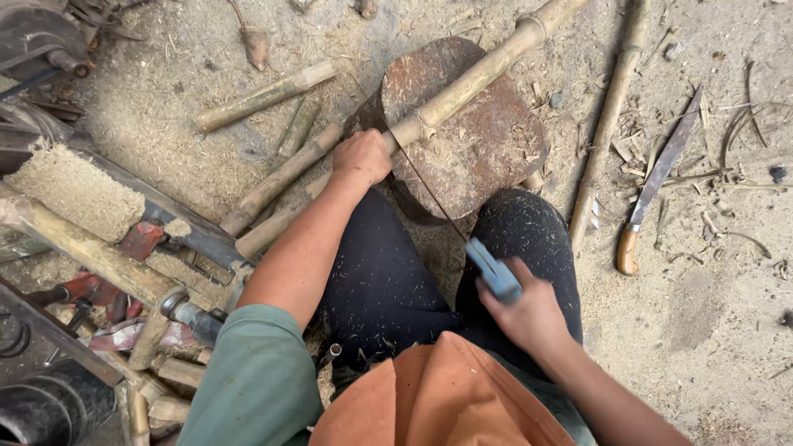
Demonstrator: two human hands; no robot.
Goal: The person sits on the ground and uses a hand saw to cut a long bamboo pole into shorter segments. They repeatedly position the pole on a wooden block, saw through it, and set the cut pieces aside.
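Note:
A long bamboo pole lies slanted across a round, brown wooden block. My left hand grips the pole's near end and presses it onto the block. My right hand is closed on the blue handle of a thin-bladed saw. The saw's blade runs up from the handle to the pole, meeting it just right of my left hand. My knees in black trousers frame the block.
Cut bamboo pieces lie on the sawdust-covered ground at left. Another pole lies to the right, beside a long knife with a wooden handle. Tools, bamboo and machine parts crowd the left edge.

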